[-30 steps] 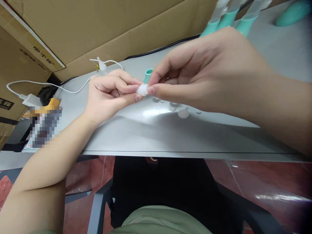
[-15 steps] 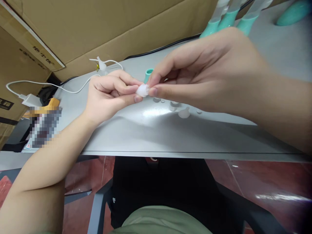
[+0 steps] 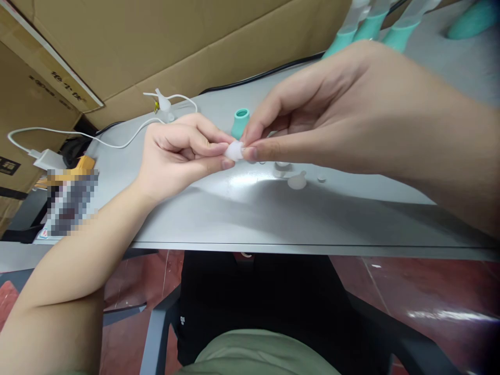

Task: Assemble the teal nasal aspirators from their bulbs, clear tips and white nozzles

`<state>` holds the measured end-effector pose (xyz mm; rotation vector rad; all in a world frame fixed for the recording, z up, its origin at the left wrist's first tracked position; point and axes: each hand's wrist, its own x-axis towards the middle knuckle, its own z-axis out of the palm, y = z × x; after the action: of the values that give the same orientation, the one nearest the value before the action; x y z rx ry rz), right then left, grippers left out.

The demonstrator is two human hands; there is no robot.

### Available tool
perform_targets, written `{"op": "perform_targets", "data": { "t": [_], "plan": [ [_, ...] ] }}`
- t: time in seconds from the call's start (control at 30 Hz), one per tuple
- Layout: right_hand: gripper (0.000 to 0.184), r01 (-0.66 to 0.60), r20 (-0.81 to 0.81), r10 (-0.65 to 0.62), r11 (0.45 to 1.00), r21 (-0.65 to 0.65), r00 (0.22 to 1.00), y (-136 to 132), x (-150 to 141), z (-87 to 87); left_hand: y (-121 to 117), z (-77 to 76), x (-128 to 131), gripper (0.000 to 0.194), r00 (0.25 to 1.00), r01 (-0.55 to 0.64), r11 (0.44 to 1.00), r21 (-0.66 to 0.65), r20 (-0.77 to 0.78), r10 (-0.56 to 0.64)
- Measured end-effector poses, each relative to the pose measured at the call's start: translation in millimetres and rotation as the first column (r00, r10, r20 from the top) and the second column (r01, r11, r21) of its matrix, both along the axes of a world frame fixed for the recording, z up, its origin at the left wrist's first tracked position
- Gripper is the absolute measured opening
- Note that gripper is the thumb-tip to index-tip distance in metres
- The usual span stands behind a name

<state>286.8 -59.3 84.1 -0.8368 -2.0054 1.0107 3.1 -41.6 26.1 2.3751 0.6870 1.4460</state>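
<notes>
Between my two hands is a small translucent white plastic piece (image 3: pixel 234 150), held above the grey table. My left hand (image 3: pixel 183 151) pinches its left end with thumb and fingers. The thumb and forefinger of my right hand (image 3: pixel 312 114) close on its right end and partly cover it. Just behind the piece stands a teal bulb-shaped part (image 3: pixel 241 122) with an open round top. On the table below my right hand lie a flat translucent white piece (image 3: pixel 297 180), a small whitish ring-like part (image 3: pixel 282 167) and a tiny white disc (image 3: pixel 321 179).
Several teal bottles with clear tops (image 3: pixel 402 34) stand at the back right, near a teal rounded object (image 3: pixel 472 21). Cardboard (image 3: pixel 187 47) lines the table's back. A white cable (image 3: pixel 117 146), a white charger (image 3: pixel 50 160) and a small white bulb-shaped part (image 3: pixel 164 104) are at the left.
Both hands have shifted slightly right with the white piece between them. More of the teal part behind now shows. Both pinches stay closed.
</notes>
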Motion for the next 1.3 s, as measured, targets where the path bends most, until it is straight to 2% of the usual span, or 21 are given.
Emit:
{"op": "perform_targets", "data": {
  "t": [0.2, 0.3, 0.4, 0.47, 0.53, 0.7, 0.77, 0.87, 1.03, 1.17, 1.3],
  "plan": [
    [0.034, 0.015, -0.088, -0.015, 1.0, 0.001, 0.996, -6, -2, -1.2, -4, 8.8, 1, 0.045, 0.994, 0.11, 0.993, -0.052, 0.025, -0.109],
    [0.029, 0.038, -0.104, -0.026, 0.992, 0.118, 0.994, -9, 4, -8.8, -4, 10.6, 0, 0.041, 0.988, 0.155, 0.985, -0.073, 0.021, -0.154],
    [0.018, 0.064, -0.072, -0.046, 0.96, 0.274, 0.996, -9, 11, -16.0, -2, 8.8, -2, 0.044, 0.984, 0.178, 0.977, -0.118, 0.027, -0.176],
    [0.014, 0.062, -0.045, -0.051, 0.948, 0.312, 0.998, -8, 11, -17.8, -2, 7.4, -4, 0.046, 0.983, 0.186, 0.968, -0.167, 0.028, -0.184],
    [0.014, 0.034, -0.039, -0.023, 0.958, 0.284, 0.999, -7, 9, -17.4, -1, 7.1, -5, 0.043, 0.979, 0.203, 0.958, -0.202, 0.026, -0.201],
    [0.013, -0.108, -0.141, 0.121, 0.989, 0.098, 0.983, -3, 1, -13.5, -3, 11.4, -8, 0.031, 0.963, 0.268, 0.935, -0.232, 0.027, -0.269],
    [0.009, -0.147, -0.1, 0.157, 0.985, 0.094, 0.983, -1, -1, -12.5, -4, 13.9, -9, 0.033, 0.967, 0.246, 0.933, -0.264, 0.003, -0.255],
    [0.014, -0.149, -0.033, 0.153, 0.983, 0.106, 0.988, 2, -1, -12.4, -6, 17.3, -9, 0.04, 0.966, 0.243, 0.928, -0.282, -0.017, -0.258],
    [0.012, -0.212, -0.091, 0.214, 0.977, 0.031, 0.973, 5, -3, -11.1, -9, 19.4, -6, 0.048, 0.968, 0.207, 0.912, -0.355, -0.062, -0.244],
    [0.014, -0.2, -0.083, 0.203, 0.979, 0.035, 0.976, 3, -7, -9.4, -11, 17.6, -3, 0.047, 0.971, 0.226, 0.921, -0.317, -0.005, -0.24],
    [0.019, -0.135, -0.031, 0.137, 0.989, 0.065, 0.99, 3, -10, -11.9, -10, 15.3, -3, 0.058, 0.988, 0.148, 0.921, -0.361, 0.002, -0.157]
  ]
}}
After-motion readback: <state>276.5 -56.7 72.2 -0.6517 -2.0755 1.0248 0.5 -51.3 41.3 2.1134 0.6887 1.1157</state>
